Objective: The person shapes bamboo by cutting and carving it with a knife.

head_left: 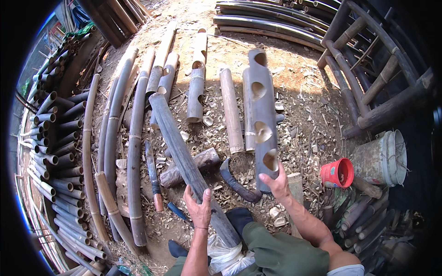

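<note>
The left hand (199, 208) is closed round a long dark bamboo pole (184, 158), its grip full on the shaft near the near end. The pole's long axis runs from near right, by the person's lap, to far left, its cut far end pointing at the split culms. The right hand (277, 184) clasps the near end of a thicker bamboo section (261, 115) bored with four round holes; it points straight away, almost upright in view. Between the two lie a curved dark blade (237, 184) and a short log block (202, 163). A long knife (152, 172) lies left of the pole. Right stand a red cup (338, 173) and a dirty white bucket (382, 158). The ground (304, 92) is bare earth strewn with shavings; stacked bamboo tubes (50, 147) line the left.
</note>
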Available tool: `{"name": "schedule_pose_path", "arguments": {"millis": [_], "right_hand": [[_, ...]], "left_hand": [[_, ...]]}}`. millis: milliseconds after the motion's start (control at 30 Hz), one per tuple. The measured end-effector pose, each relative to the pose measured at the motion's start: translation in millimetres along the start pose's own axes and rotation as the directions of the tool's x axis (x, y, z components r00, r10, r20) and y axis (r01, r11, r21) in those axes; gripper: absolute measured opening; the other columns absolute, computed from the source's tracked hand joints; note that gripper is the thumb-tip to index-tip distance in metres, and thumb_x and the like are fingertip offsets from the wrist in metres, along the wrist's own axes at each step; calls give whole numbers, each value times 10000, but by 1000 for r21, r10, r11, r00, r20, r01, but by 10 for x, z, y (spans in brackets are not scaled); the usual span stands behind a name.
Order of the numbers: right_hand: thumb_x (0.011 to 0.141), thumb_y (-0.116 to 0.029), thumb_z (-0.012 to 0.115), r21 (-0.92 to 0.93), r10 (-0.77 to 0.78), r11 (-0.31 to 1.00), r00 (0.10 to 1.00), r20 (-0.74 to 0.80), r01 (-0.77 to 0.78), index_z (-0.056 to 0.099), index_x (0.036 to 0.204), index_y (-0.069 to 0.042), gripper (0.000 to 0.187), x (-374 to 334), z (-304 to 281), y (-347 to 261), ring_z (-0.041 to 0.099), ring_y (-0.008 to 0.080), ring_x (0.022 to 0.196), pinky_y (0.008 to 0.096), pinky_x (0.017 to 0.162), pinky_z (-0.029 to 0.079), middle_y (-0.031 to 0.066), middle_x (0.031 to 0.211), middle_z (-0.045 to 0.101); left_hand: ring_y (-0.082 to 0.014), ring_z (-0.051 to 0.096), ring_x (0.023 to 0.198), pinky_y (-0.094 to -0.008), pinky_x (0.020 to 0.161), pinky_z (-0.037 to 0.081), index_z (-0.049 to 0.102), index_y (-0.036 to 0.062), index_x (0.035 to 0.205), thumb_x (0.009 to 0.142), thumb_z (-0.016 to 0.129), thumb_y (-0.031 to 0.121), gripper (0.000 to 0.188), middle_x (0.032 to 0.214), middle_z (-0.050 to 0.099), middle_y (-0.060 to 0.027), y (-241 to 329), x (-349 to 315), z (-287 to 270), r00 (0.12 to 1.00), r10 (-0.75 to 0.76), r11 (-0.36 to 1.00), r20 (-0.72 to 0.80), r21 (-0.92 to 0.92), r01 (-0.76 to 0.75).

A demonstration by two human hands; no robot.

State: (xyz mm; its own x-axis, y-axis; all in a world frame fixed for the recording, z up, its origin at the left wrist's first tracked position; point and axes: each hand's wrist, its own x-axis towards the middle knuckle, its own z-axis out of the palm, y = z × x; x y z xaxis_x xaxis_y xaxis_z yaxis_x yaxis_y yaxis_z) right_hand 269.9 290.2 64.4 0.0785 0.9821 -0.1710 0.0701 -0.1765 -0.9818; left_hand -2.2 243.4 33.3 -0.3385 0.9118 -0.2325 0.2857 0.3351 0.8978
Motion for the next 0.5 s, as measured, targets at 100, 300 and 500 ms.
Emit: {"name": "schedule_pose_path", "arguments": {"millis": [100,300,500], "right_hand": [[754,-390,792,-281,53,948,943,-329,-151,382,1351,68,856,407,-604,231,603,350,1086,427,949,512,236,1220,579],[741,-379,822,-524,-4,805,881,-473,-278,460,1307,36,790,1065,-1389,1166,633,318,1049,421,915,500,212,1166,627],[772,-392,770,-703,68,545,860,-506,-457,315,1393,42,883,1104,-784,1056,604,436,1103,489,967,462,303,1176,596]], "left_hand": [[-303,512,1218,-408,1022,430,353,-78,1414,756,818,501,992,1324,490,-227,-591,-304,82,985,-170,985,34,-18,170],[-307,609,1079,-391,955,481,354,-89,1350,699,866,328,928,1207,585,-229,-905,-695,234,962,-268,961,56,-51,270],[-355,597,1126,-422,981,468,345,-63,1385,673,872,362,982,1227,582,-249,-1091,-1201,223,941,-335,940,-44,48,337]]}}
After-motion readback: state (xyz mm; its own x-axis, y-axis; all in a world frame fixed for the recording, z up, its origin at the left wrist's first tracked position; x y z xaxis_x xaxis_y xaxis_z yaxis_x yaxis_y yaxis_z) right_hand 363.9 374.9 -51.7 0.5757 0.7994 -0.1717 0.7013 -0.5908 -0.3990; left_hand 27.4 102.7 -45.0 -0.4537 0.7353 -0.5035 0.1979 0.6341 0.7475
